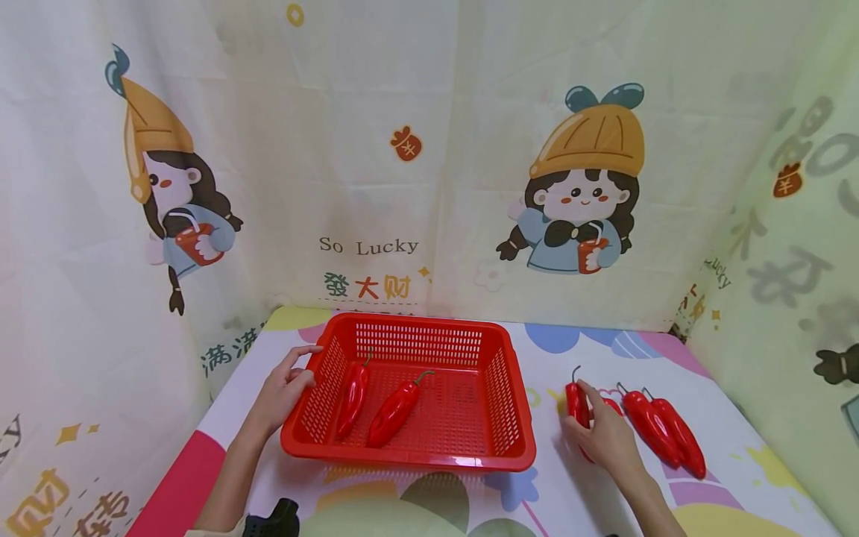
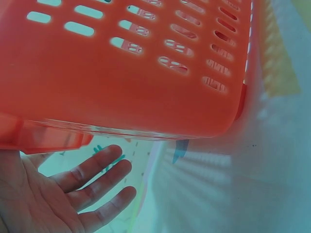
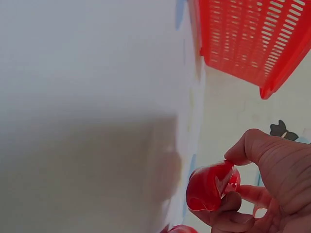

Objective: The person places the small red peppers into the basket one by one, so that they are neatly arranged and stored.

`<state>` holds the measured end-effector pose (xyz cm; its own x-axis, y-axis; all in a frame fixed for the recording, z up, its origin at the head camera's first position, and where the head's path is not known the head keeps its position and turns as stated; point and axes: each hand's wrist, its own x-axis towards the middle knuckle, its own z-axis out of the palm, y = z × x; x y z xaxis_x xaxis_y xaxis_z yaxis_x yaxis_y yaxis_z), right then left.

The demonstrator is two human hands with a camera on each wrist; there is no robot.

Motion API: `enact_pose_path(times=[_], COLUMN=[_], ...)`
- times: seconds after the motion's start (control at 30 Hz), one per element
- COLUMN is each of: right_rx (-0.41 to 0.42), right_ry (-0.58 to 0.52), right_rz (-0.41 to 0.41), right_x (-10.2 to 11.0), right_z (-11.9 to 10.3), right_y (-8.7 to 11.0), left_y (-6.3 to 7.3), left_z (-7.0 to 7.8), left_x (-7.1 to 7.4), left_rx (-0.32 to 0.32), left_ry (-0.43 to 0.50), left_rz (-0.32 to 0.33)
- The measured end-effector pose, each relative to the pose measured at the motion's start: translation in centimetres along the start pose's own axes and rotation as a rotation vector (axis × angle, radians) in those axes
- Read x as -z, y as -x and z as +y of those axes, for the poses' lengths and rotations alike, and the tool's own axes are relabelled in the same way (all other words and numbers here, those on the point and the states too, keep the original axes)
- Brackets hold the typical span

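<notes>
My right hand (image 1: 609, 438) pinches a glossy red chili pepper (image 1: 575, 401) between thumb and fingers, to the right of a red plastic basket (image 1: 429, 460). In the right wrist view this chili pepper (image 3: 209, 187) shows close over the white tabletop, its tip toward the camera. At the basket's left rim is my left hand (image 1: 280, 394), its fingertips at the edge. The left wrist view shows that hand's fingers (image 2: 99, 187) loosely extended below the rim, gripping nothing. Inside the basket lie two red chili peppers, one slim (image 1: 353, 400) and one fuller (image 1: 394, 414).
Right of my right hand, two more chili peppers (image 1: 649, 429) (image 1: 683, 440) lie side by side on the patterned tabletop (image 1: 678, 373). Another red piece (image 1: 613, 406) shows partly behind the hand. Printed cloth curtains (image 1: 463, 224) stand behind and at both sides.
</notes>
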<state>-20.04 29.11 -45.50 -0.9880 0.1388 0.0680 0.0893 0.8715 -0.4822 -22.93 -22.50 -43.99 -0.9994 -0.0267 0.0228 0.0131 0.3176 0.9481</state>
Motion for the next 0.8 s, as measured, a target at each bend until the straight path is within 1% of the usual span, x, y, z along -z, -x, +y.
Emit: enact_pose_path(times=[0.5, 0.8], right_rx=[0.078, 0.108], right_ry=[-0.045, -0.080], right_rz=[0.046, 0.057], right_x=[1.4, 2.2], right_z=[-2.5, -4.1], right_y=[0.9, 1.5], left_y=[0.1, 0.0], left_z=[0.0, 0.0], left_x=[0.0, 0.0], left_rx=[-0.012, -0.017], left_ry=[-0.015, -0.018], left_rz=[0.002, 0.004])
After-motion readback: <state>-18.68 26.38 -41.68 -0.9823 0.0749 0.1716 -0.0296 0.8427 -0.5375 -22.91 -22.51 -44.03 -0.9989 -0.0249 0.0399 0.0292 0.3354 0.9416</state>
